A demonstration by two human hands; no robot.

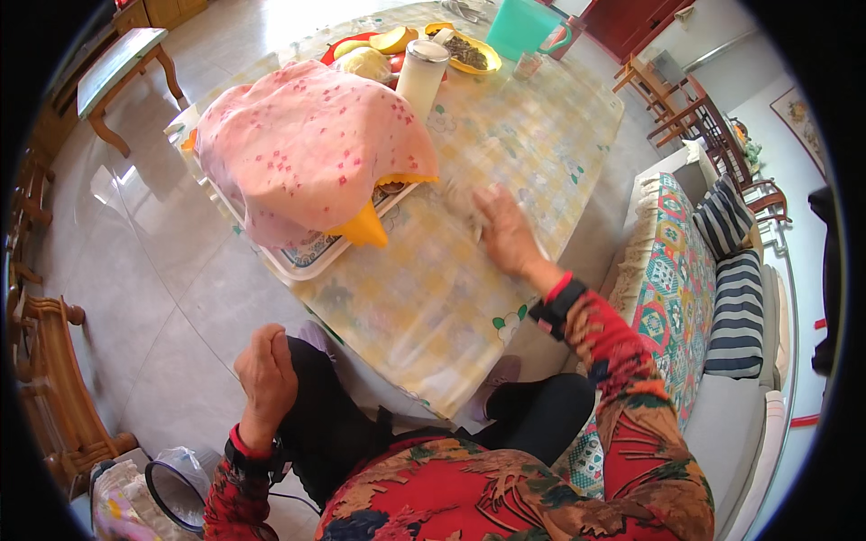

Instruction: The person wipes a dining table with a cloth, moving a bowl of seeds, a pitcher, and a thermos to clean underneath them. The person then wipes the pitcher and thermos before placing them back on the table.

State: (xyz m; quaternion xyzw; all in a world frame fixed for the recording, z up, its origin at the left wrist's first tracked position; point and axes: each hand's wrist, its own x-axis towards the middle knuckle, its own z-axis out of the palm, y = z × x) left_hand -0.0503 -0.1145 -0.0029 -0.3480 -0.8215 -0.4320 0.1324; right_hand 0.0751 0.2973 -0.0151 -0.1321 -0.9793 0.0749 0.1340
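Note:
My right hand [506, 233] is over the checked, flowered tablecloth [433, 284], right of a covered tray. Its fingers are motion-blurred, and a pale smear beside them leaves unclear whether it holds something. Curled closed near my left knee is my left hand [267, 375], with nothing seen in it. A pink cloth [318, 149] with small red flowers and a yellow edge drapes over the white-rimmed tray [308, 267]. What lies beneath is mostly hidden. Behind it stands a white cylindrical container [423, 78] with a metallic lid.
Toward the far end are yellow fruit [392, 40], a yellow dish of dark seeds [468, 53], a green pitcher [521, 30] and a small clear cup [527, 66]. A sofa with striped cushions [735, 314] runs along the right. A waste bin [177, 490] stands lower left.

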